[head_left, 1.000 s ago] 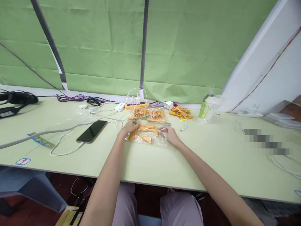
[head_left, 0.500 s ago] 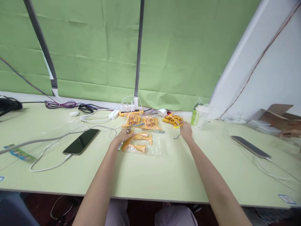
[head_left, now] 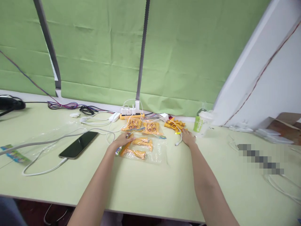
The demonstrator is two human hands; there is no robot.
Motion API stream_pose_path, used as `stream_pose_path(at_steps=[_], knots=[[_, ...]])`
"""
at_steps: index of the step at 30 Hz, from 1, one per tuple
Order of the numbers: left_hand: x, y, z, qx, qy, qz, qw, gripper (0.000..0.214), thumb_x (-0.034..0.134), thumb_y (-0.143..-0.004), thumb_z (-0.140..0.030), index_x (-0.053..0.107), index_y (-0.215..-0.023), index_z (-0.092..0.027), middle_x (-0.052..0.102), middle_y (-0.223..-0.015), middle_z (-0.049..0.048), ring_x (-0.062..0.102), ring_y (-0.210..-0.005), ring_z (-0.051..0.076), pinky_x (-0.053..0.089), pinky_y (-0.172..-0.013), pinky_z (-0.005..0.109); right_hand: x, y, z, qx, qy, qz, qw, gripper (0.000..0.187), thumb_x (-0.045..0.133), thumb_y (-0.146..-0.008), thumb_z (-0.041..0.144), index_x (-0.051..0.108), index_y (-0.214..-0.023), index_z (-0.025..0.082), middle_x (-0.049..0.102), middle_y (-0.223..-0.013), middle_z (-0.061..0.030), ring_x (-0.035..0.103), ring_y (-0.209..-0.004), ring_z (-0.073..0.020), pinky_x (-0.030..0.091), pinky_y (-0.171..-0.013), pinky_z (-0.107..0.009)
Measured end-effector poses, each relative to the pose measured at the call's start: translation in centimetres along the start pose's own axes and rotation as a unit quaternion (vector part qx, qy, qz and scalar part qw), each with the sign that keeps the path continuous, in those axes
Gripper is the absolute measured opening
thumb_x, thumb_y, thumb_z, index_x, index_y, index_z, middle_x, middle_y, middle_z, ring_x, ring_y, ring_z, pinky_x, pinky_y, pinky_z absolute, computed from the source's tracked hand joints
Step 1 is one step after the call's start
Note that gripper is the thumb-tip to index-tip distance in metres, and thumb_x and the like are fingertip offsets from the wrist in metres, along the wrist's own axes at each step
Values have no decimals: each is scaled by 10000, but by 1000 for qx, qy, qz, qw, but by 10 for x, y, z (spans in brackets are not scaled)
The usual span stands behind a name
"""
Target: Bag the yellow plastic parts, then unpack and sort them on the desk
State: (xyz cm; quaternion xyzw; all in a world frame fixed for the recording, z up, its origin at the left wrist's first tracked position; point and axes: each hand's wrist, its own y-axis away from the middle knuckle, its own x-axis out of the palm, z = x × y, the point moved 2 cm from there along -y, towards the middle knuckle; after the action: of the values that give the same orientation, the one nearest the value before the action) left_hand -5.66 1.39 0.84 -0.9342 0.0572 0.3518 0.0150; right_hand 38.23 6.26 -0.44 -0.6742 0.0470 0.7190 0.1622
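My left hand (head_left: 122,140) is closed on the upper left part of a clear plastic bag (head_left: 160,153). Inside the bag lie a few orange tube-shaped pieces (head_left: 141,142); a coloured label shows under my palm. Beyond it are two sealed clear packs, a left pack (head_left: 133,124) and a right pack (head_left: 151,127), both filled with orange pieces with round ends. My right hand (head_left: 188,138) rests at the right side of a loose pile of orange tube-shaped pieces (head_left: 173,125). Its fingers are stretched out and apart, touching or just beside the pile.
An orange power strip (head_left: 132,115) with white plugs stands against the wall. A white cup (head_left: 205,123) is just right of my right hand. At left lies a phone (head_left: 78,145) with a white cable. A cable end (head_left: 177,143) sits between my hands. Cardboard (head_left: 285,127) is at far right.
My right hand has flattened and spread its fingers beside the loose orange pile. The left hand stays on the bag. The view has shifted slightly.
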Motion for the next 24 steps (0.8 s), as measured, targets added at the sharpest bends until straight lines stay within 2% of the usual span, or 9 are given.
stream_pose_path(at_steps=[4,6,9,11,14,18,20,24], knots=[[0,2,0,-4,-6,-4,1000,710,649,-610,-609,550,-1168,-182,588,-1254,131,569,-1115,284,433,-924,317,-6,12,-5,-17,35,-27,999,539,231,-925,389,288,-1432,216,390,-1425,-138,330,-1310,-290,239,-1027,-608],[0,3,-1,-3,-7,1,1000,712,645,-618,-606,545,-1177,-177,581,-1264,133,570,-1116,279,437,-915,305,-9,23,-12,-38,58,-41,997,507,257,-923,388,362,-1388,215,447,-1366,-135,376,-1266,-282,228,-1025,-605],[-1,3,-1,0,-7,-1,1000,710,643,-623,-603,547,-1177,-170,580,-1263,137,574,-1111,277,443,-904,305,-16,43,-25,-62,103,-78,990,423,291,-921,366,520,-1222,175,532,-1233,-136,435,-1191,-265,194,-1038,-579],[0,1,0,0,-7,-4,1000,712,649,-617,-604,552,-1171,-167,584,-1255,142,577,-1104,283,446,-901,314,-20,57,-35,-56,117,-99,986,378,329,-912,370,550,-1117,143,547,-1183,-150,457,-1160,-264,198,-1036,-551],[1,-1,2,1,-6,-5,1000,729,662,-596,-617,555,-1170,-181,588,-1251,135,568,-1114,288,439,-915,322,-23,74,-51,-5,72,-76,994,339,383,-884,386,518,-1065,133,563,-1149,-156,505,-1103,-263,262,-1001,-515],[1,0,3,6,-5,-2,1000,733,656,-600,-625,551,-1177,-185,587,-1254,134,558,-1130,287,430,-929,322,-25,88,-72,55,-16,-49,997,382,460,-806,345,483,-1130,144,609,-1090,-144,555,-1033,-272,388,-885,-440],[0,0,2,13,-8,3,1000,733,644,-617,-620,544,-1183,-165,577,-1264,148,555,-1136,287,427,-931,320,-27,92,-80,59,-46,-57,996,438,505,-759,322,501,-1162,151,611,-1128,-148,555,-1055,-288,429,-828,-404],[1,-1,2,13,-17,5,1000,714,645,-628,-604,537,-1181,-166,553,-1295,152,548,-1149,282,414,-946,320,-28,98,-86,21,-104,-18,994,366,533,-712,243,634,-1059,188,669,-1082,-92,608,-1005,-257,467,-806,-346]])
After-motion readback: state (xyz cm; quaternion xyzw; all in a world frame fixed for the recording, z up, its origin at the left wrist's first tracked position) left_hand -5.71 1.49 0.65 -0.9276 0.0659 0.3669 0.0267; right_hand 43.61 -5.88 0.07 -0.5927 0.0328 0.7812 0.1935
